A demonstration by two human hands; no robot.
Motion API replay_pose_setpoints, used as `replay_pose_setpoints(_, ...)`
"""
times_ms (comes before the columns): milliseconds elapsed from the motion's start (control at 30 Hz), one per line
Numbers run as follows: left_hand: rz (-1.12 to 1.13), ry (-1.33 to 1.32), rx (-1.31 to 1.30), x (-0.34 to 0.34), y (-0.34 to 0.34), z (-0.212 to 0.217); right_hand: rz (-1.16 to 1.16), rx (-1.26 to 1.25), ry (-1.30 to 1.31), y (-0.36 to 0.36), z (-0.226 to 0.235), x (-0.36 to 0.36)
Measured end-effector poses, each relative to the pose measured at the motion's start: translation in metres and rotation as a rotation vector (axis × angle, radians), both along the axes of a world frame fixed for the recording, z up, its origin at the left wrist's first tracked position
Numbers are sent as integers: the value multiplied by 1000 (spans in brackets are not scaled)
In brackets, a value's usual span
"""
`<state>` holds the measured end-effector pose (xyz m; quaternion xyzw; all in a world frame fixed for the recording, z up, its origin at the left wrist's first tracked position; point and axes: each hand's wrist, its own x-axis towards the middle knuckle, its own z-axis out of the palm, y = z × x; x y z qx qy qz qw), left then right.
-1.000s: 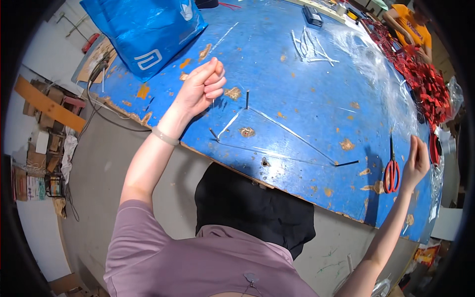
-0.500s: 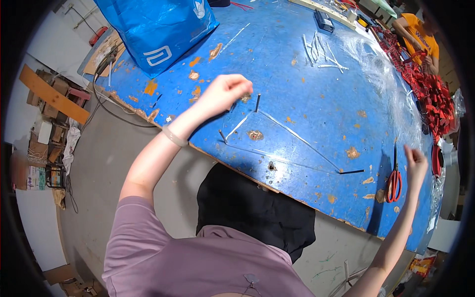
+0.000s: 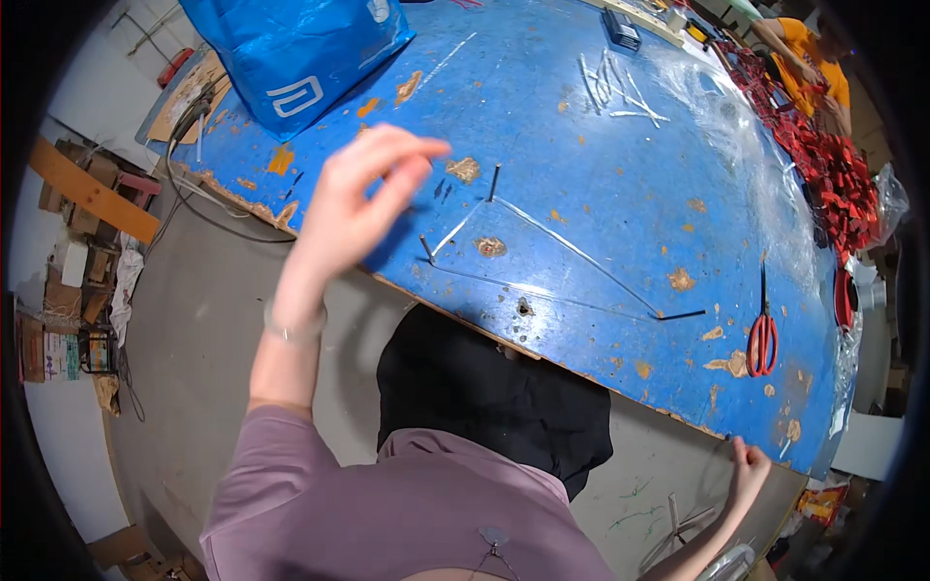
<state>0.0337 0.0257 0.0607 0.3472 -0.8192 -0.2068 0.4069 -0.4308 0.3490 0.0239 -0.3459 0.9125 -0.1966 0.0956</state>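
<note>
– What's my left grip [image 3: 354,208] doing?
– It's blurred: your thumb and forefinger lie close, but I can't tell whether they meet or hold anything.
– My right grip [image 3: 750,473]?
– Fingers bunched by the desk [image 3: 601,174] edge; contents unclear.
– The strand [image 3: 554,235]?
– Looped around three dark pegs [image 3: 495,182], between your hands.

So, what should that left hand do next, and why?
Perhaps ease the left hand toward the leftmost dark peg. The pale strand runs between it and two more pegs, and this hand hovers mostly to their left, touching none. The right hand is down by the table edge. Motion blur hides whether the left hand holds anything.
</note>
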Motion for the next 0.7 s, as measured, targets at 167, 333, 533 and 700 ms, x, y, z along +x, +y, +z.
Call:
replay_pose_setpoints(167, -398, -203, -103, -107, 72, -26, -115, -55, -129, 23, -5, 40)
replay_pose_setpoints(333, -332, -289, -92, -195, 110, -63, -123, -215, -206, 35, -7, 53)
replay_pose_setpoints(533, -154, -387, -58, -204, 124, -75, -124, -62, -210, 87, -18, 61)
replay_pose_setpoints(700, -150, -400, -59, -201, 121, -75, -246, 138, -192, 148, -15, 66)
